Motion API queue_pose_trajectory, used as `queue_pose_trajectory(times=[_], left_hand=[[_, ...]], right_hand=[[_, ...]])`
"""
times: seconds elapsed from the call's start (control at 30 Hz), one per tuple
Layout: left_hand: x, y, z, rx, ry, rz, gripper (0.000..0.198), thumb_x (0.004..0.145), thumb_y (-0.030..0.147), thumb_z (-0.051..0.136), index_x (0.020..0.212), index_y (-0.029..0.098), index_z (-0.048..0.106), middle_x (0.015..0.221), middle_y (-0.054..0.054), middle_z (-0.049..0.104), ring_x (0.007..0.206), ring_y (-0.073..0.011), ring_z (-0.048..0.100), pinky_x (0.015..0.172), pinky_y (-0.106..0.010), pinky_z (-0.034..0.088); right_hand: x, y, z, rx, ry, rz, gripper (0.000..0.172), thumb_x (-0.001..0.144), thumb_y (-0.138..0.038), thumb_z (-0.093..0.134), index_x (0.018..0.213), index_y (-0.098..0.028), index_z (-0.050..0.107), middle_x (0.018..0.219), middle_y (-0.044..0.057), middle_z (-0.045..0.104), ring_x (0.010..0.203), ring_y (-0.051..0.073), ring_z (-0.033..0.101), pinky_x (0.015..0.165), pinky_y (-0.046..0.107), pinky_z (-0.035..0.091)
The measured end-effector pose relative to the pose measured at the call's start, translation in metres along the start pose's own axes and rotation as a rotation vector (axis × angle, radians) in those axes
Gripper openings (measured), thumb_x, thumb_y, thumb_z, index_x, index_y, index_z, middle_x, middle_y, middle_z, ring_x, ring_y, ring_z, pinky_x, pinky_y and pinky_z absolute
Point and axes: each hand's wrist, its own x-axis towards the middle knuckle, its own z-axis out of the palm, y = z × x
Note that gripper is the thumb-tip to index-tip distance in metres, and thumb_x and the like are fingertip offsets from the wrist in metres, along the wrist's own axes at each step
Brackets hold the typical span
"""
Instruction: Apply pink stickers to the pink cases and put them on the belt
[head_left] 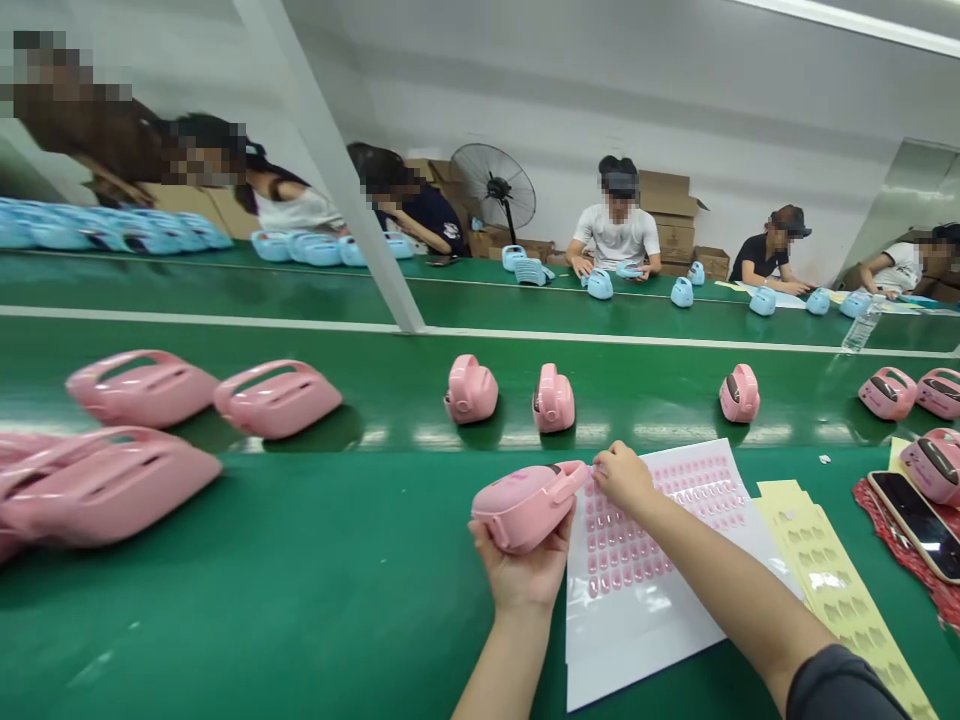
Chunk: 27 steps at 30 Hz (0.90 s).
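My left hand (525,575) holds a pink plastic device with a carry handle (517,515) from below, tilted above the green table. The fingers of my right hand (624,480) are pinched together beside the end of its handle, over the upper left of a white sheet (637,650). What they hold, if anything, is too small to make out. Rows of small, shiny pink oval stickers (630,555) cover the upper part of that sheet. My right forearm crosses over the sheet and hides some of them. To its right lie yellow backing sheets (844,590) with rows of small shapes.
Similar pink devices (277,400) stand on the green belt ahead and at my left. A phone (919,525) lies on red material at the right. Across the belt, several people sit with blue devices (600,284). A white post (337,160) rises ahead, left of centre.
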Motion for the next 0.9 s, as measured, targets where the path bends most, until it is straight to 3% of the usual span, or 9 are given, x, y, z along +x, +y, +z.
queue_pose_trajectory(times=[0.07,0.2,0.33,0.4,0.5,0.67,0.9], left_hand=[[0.000,-0.002,-0.001,-0.008,-0.003,-0.005,0.058,0.051,0.059,0.070,0.098,0.028,0.061,0.095,-0.003,0.069,0.095,-0.0239,0.060,0.073,-0.033,0.053],[-0.003,-0.006,-0.004,-0.053,-0.019,-0.027,0.056,0.057,0.059,0.065,0.103,0.027,0.060,0.095,-0.003,0.070,0.097,-0.0245,0.060,0.075,-0.032,0.052],[-0.008,-0.014,-0.004,-0.098,-0.023,-0.061,0.055,0.061,0.060,0.061,0.103,0.025,0.061,0.094,-0.004,0.070,0.093,-0.0236,0.062,0.076,-0.030,0.052],[-0.011,-0.019,-0.003,-0.139,0.000,-0.086,0.052,0.064,0.058,0.059,0.102,0.023,0.062,0.092,-0.005,0.071,0.086,-0.0218,0.065,0.074,-0.028,0.052],[-0.014,-0.026,-0.005,-0.235,-0.025,-0.129,0.045,0.071,0.053,0.054,0.100,0.019,0.063,0.089,-0.009,0.072,0.078,-0.0211,0.067,0.068,-0.028,0.053],[-0.016,-0.032,-0.011,-0.331,-0.129,-0.174,0.044,0.077,0.048,0.048,0.100,0.013,0.064,0.091,-0.015,0.071,0.081,-0.0249,0.067,0.070,-0.032,0.054],[-0.016,-0.035,-0.014,-0.358,-0.251,-0.228,0.047,0.081,0.047,0.045,0.105,0.010,0.061,0.099,-0.019,0.069,0.085,-0.0244,0.067,0.076,-0.031,0.053]], right_hand=[[-0.001,0.002,0.000,0.067,0.033,0.023,0.012,0.069,-0.011,0.058,0.069,-0.021,0.064,0.081,0.003,0.054,0.080,0.018,0.055,0.073,0.031,0.044],[-0.015,-0.002,-0.007,0.248,0.154,0.102,0.009,0.075,-0.022,0.053,0.074,-0.019,0.061,0.095,0.006,0.054,0.092,0.018,0.055,0.073,0.029,0.045],[-0.044,-0.025,-0.010,0.800,0.212,0.179,0.014,0.070,-0.032,0.061,0.065,-0.019,0.059,0.103,0.009,0.058,0.112,0.024,0.047,0.085,0.034,0.041],[-0.058,-0.037,-0.011,0.955,0.187,0.180,0.016,0.064,-0.033,0.066,0.059,-0.019,0.059,0.106,0.008,0.057,0.117,0.025,0.043,0.093,0.037,0.036],[-0.071,-0.047,-0.013,0.984,0.174,0.188,0.016,0.060,-0.033,0.070,0.055,-0.020,0.061,0.109,0.009,0.054,0.118,0.026,0.041,0.099,0.037,0.030],[-0.073,-0.046,-0.014,0.957,0.266,0.204,0.018,0.061,-0.035,0.068,0.053,-0.020,0.060,0.104,0.009,0.053,0.115,0.027,0.043,0.098,0.040,0.031],[-0.076,-0.041,-0.017,0.702,0.371,0.043,0.017,0.066,-0.029,0.064,0.054,-0.021,0.057,0.094,0.007,0.055,0.105,0.025,0.049,0.092,0.041,0.035]])
